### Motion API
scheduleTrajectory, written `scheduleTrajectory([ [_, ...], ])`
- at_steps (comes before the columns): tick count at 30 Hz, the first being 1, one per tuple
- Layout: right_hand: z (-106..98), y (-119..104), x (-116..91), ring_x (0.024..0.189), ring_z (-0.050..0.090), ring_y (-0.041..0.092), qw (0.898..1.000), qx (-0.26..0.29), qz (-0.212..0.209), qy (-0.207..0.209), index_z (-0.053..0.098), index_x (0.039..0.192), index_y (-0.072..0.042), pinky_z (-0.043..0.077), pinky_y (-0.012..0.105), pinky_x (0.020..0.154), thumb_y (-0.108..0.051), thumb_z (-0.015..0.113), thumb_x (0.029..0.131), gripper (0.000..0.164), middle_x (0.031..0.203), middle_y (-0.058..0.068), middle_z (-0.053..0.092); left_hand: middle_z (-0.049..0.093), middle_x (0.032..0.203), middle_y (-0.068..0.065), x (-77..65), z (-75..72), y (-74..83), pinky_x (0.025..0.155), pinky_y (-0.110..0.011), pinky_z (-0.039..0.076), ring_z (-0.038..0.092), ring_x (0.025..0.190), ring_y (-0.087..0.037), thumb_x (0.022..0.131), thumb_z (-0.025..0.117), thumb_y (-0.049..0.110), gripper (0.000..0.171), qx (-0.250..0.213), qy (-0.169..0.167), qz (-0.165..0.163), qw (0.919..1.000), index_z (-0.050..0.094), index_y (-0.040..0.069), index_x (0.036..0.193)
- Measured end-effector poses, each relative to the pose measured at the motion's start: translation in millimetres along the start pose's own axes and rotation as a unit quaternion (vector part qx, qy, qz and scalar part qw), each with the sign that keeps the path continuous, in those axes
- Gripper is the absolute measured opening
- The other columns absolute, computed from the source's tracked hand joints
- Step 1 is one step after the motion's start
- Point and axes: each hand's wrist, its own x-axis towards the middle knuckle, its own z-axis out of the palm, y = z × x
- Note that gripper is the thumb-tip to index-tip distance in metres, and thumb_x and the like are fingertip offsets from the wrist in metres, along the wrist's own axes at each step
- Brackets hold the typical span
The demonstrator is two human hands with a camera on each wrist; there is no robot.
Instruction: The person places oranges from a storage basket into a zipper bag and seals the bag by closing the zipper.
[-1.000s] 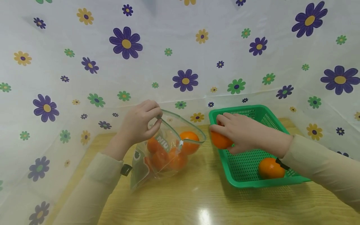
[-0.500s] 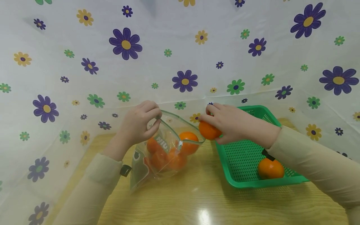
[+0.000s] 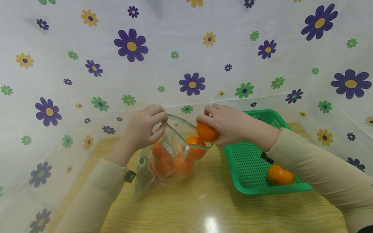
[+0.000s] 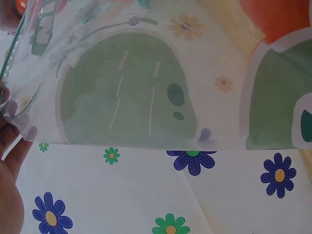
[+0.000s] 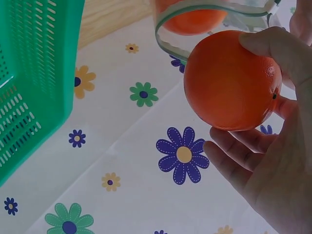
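Note:
My left hand (image 3: pixel 145 124) pinches the top corner of a clear zip bag (image 3: pixel 145 176) with a green zip edge and a printed cartoon. Several oranges (image 3: pixel 166 165) lie inside it, and its mouth gapes toward the right. In my right hand (image 3: pixel 228 124) is another orange (image 3: pixel 208 132), gripped between thumb and fingers right at the bag's mouth. The right wrist view shows this orange (image 5: pixel 231 80) close by the green zip rim (image 5: pixel 168 46). From the left wrist, the bag's printed side (image 4: pixel 126 92) fills much of the view, with left-hand fingers (image 4: pixel 14 151) at its edge.
A green plastic basket (image 3: pixel 237 184) stands on the wooden table (image 3: pixel 175 210) to the right, under my right forearm. Two oranges (image 3: pixel 275 174) sit in its near right corner, partly overlapping. A flower-patterned sheet (image 3: pixel 163 38) hangs behind and at the sides.
My right hand has carried the orange left from over the basket to the bag's mouth. A second orange in the basket has come into view. My left hand has stayed in place.

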Motion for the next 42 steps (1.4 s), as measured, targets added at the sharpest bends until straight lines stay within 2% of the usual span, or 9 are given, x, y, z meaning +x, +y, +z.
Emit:
scheduleTrajectory([
  [7,-1,-3,7,0.113,0.061,0.028,1.000,0.025,0.008,0.006,0.055,0.142,-0.023,0.061,0.042,0.093,-0.033,0.090,0.078,0.074,0.129,0.010,0.059,0.065,0.091,-0.008,1.0,0.6,-0.3,0.074,-0.039,0.057,0.061,0.087,-0.027,0.091,0.063,0.010,0.005,-0.001,0.001,0.003,1.0000,0.067,0.008,0.089],
  [18,5,-10,18,0.115,0.060,0.027,1.000,0.029,-0.008,0.010,0.055,0.142,-0.024,0.062,0.039,0.092,-0.034,0.091,0.079,0.073,0.129,0.008,0.058,0.065,0.093,-0.008,0.6,0.4,0.8,0.071,-0.038,0.056,0.061,0.088,-0.027,0.091,0.062,0.008,0.005,-0.002,-0.001,-0.001,1.0000,0.067,0.008,0.090],
  [28,8,-18,30,0.112,0.060,0.024,0.999,0.002,-0.027,0.039,0.057,0.139,-0.023,0.060,0.038,0.093,-0.053,0.087,0.084,0.069,0.126,0.005,0.063,0.068,0.093,-0.008,1.0,-1.8,0.8,0.074,-0.039,0.059,0.063,0.088,-0.027,0.091,0.064,0.006,0.005,0.004,-0.001,-0.005,1.0000,0.068,0.008,0.092],
  [35,8,-25,36,0.110,0.061,0.024,0.999,0.027,-0.017,0.017,0.055,0.141,-0.023,0.061,0.035,0.094,-0.047,0.087,0.086,0.068,0.128,0.007,0.059,0.068,0.094,-0.008,0.4,-0.9,1.2,0.072,-0.038,0.059,0.063,0.088,-0.027,0.091,0.064,0.006,0.005,0.009,-0.002,-0.007,0.9999,0.069,0.009,0.092],
  [42,10,-27,39,0.107,0.062,0.024,1.000,0.021,-0.014,0.010,0.053,0.144,-0.025,0.062,0.033,0.092,-0.043,0.087,0.087,0.069,0.127,0.008,0.056,0.069,0.094,-0.008,0.6,-1.4,2.2,0.076,-0.038,0.061,0.064,0.089,-0.027,0.091,0.064,0.006,0.006,0.008,-0.003,-0.009,0.9999,0.069,0.009,0.092],
])
